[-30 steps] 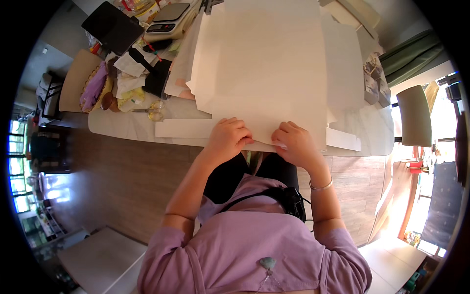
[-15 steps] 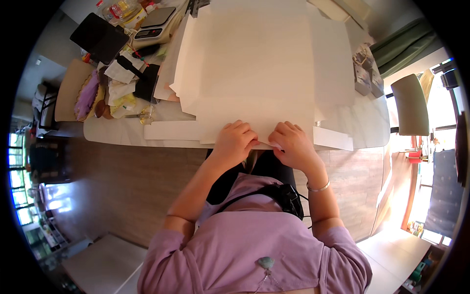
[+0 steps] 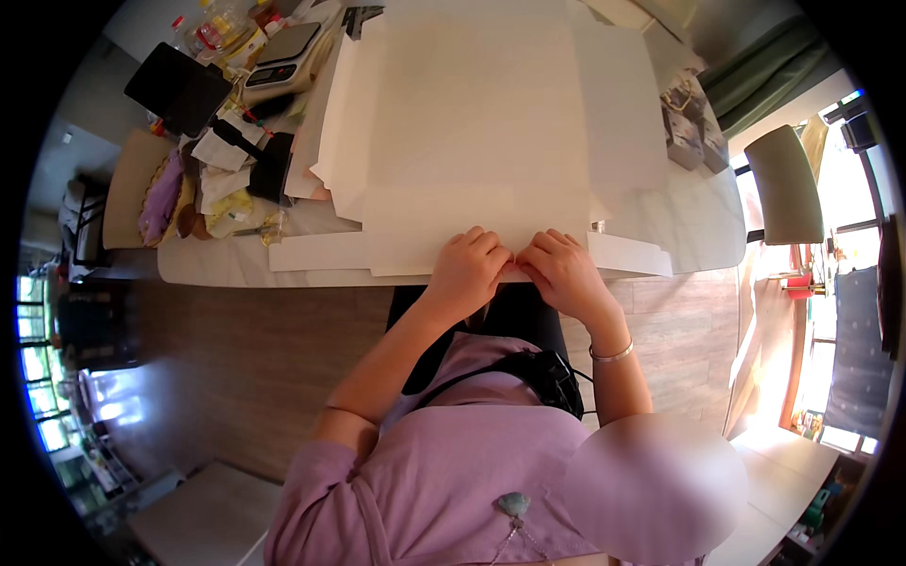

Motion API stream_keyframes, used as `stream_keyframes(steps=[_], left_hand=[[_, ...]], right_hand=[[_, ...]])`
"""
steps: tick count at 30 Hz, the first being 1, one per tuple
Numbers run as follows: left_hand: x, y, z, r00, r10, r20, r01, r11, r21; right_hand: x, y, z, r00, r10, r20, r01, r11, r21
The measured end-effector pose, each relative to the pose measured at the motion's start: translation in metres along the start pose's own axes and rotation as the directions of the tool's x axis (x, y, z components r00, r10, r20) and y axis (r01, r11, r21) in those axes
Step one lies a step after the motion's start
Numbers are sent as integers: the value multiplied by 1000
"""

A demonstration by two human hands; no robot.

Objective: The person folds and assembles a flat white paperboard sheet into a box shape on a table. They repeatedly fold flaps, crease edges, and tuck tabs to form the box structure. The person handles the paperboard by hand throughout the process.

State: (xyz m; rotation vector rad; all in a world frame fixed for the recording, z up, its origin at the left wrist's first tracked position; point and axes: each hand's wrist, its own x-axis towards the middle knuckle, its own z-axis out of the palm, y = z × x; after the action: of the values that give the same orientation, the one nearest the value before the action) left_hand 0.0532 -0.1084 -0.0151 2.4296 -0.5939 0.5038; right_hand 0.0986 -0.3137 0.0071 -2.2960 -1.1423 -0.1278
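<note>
Along the near edge of the white, grey-veined marble tabletop (image 3: 694, 222), seen in the head view, lies a large flat white cardboard sheet (image 3: 481, 141), spread over the middle and reaching away from the person. Both hands rest side by side at its near edge, right of its middle: the left hand (image 3: 474, 269) and the right hand (image 3: 564, 274) have their fingers bent and their tips almost meeting, each gripping the edge of the cardboard, the thumbs partly hidden. Narrow white strips of card stick out at either side, a left strip (image 3: 316, 252) and a right strip (image 3: 629, 255). A thin silver-coloured bracelet (image 3: 612, 354) circles the right wrist. Left of the cardboard stand a digital scale with a grey plate (image 3: 288, 42) and a flat black panel on a stand (image 3: 179, 87), with crumpled white paper (image 3: 222, 151) close by and purple cloth (image 3: 162, 203) in a wavy-rimmed basket at the tabletop's left end. On the right are grey patterned boxes (image 3: 684, 141), near a dark green curtain (image 3: 769, 75) and a beige chair back (image 3: 788, 184). Below, the person wears a lilac top (image 3: 425, 453) and a greenish stone pendant (image 3: 512, 504); a blurred patch covers the right sleeve.
</note>
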Motion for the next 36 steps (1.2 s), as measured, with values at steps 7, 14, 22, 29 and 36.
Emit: stream_keyframes(steps=[7, 14, 22, 29, 36], left_hand=[[-1, 1, -2, 999, -37, 8, 37, 999, -23], [6, 8, 8, 994, 106, -30, -104, 994, 45], [13, 8, 7, 995, -97, 37, 99, 993, -68], [22, 18, -4, 969, -198, 146, 204, 979, -24], [23, 16, 4, 951, -270, 153, 266, 963, 42]], right_hand=[[-32, 8, -38, 992, 65, -112, -74, 994, -75], [-40, 21, -32, 986, 69, -150, -77, 996, -48], [-34, 35, -40, 984, 179, -2, -177, 976, 126], [-35, 28, -41, 960, 280, 14, -278, 945, 171], [-35, 20, -25, 941, 329, -79, -324, 943, 74]])
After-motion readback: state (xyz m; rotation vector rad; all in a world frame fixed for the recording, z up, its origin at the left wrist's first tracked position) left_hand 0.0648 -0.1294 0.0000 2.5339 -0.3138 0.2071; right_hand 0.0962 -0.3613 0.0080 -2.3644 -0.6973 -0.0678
